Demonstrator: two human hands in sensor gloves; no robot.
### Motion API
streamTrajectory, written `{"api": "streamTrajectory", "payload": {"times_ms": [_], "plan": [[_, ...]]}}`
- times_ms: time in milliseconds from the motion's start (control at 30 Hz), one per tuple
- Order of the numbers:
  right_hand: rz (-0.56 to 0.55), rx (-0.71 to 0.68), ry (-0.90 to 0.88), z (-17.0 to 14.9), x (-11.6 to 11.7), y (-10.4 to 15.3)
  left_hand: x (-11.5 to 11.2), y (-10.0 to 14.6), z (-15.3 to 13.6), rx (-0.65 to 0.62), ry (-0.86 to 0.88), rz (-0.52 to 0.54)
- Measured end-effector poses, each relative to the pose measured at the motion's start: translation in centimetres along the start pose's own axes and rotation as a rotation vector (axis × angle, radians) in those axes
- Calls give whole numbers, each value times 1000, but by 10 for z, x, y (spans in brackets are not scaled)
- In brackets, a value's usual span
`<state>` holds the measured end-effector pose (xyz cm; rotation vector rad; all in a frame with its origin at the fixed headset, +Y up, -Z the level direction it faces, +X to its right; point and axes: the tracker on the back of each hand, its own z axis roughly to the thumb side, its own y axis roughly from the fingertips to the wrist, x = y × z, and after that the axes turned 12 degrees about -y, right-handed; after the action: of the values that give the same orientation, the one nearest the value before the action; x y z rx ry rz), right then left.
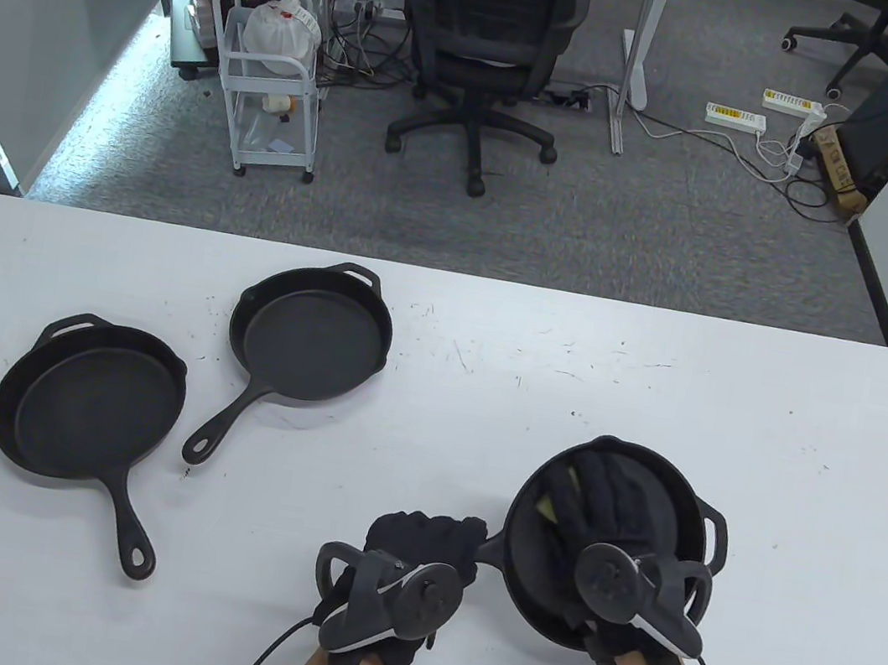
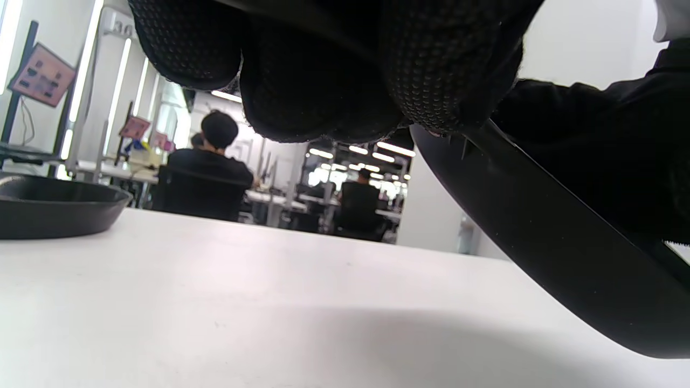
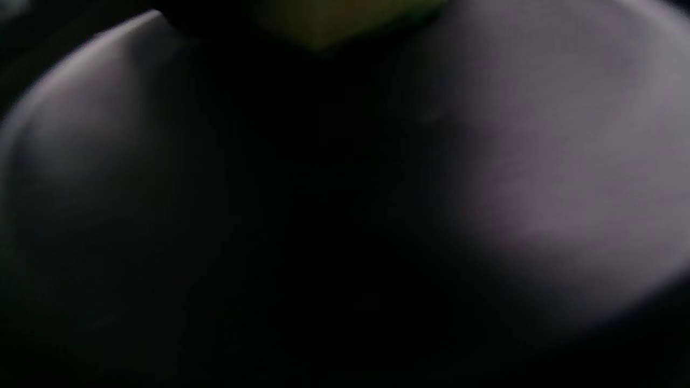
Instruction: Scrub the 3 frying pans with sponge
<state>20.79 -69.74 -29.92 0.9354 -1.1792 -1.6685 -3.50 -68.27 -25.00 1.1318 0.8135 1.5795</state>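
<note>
Three black cast-iron frying pans are on the white table. One pan (image 1: 95, 410) lies flat at the left, a second pan (image 1: 311, 340) behind it to the right. The third pan (image 1: 531, 577) is tilted up at the right front. My left hand (image 1: 433, 548) grips its handle; in the left wrist view the curled fingers (image 2: 323, 64) sit over the pan's underside (image 2: 566, 248). My right hand (image 1: 595, 494) is inside this pan, holding a yellow-green sponge (image 1: 551, 508) against its bottom. The sponge (image 3: 334, 21) shows blurred at the top of the right wrist view.
The table's far edge (image 1: 454, 273) runs across the middle of the table view, with an office chair (image 1: 488, 42) and a white cart (image 1: 269, 82) on the carpet beyond. People sit at desks (image 2: 215, 178) in the background of the left wrist view.
</note>
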Motion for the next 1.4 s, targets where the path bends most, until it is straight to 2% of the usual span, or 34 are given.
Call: {"api": "streamTrajectory", "payload": {"times_ms": [67,133,267,433,533,600,767,933,1000,1067,1167,1400], "plan": [[1,64,17,-18,-3,1,1,0,-2,16,-15,15],[16,72,43,-25,0,4,1,1,-5,48,-37,49],[58,45,146,-15,8,6,-3,1,-10,92,-12,35],[47,3,140,-8,9,9,-6,-1,-17,129,-8,13],[47,-14,125,-4,9,13,-9,-2,-21,179,-104,-14],[38,-18,132,-4,8,15,-11,-3,-26,221,-174,14],[-27,4,68,-8,1,18,-15,-3,-50,367,-278,-32],[-86,-3,28,-9,-2,20,-15,-2,-80,479,-43,-41],[-83,-12,30,-8,-1,20,-20,0,-91,490,200,-91],[-77,-24,35,-6,1,21,-26,0,-95,477,404,-129],[-68,-41,45,-4,4,20,-33,-2,-93,433,550,-182],[-52,-86,48,2,8,21,-50,-6,-82,334,783,-292]]}}
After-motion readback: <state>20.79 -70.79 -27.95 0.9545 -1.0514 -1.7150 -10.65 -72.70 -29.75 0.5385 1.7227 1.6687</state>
